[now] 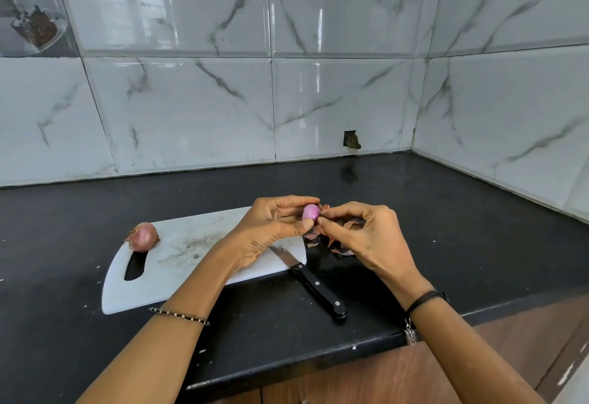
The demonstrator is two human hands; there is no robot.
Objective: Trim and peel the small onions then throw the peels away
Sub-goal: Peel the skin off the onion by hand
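My left hand [271, 228] holds a small, mostly bare purple onion [310, 212] between thumb and fingers, above the right end of the white cutting board [178, 260]. My right hand [360, 238] pinches a strip of skin at the onion's right side. Several loose reddish peels [341, 252] lie on the black counter under my right hand. A second onion [143, 237], still in its skin, sits at the board's far left near the handle slot. A black-handled knife [314, 282] lies with its blade on the board's right edge and its handle on the counter.
The black counter [446, 228] runs into a corner of white marble-pattern tiles on the back and right. Its front edge runs diagonally below my wrists, with brown wooden cabinet fronts [398, 378] beneath. A small hole [351, 140] shows in the back wall tile.
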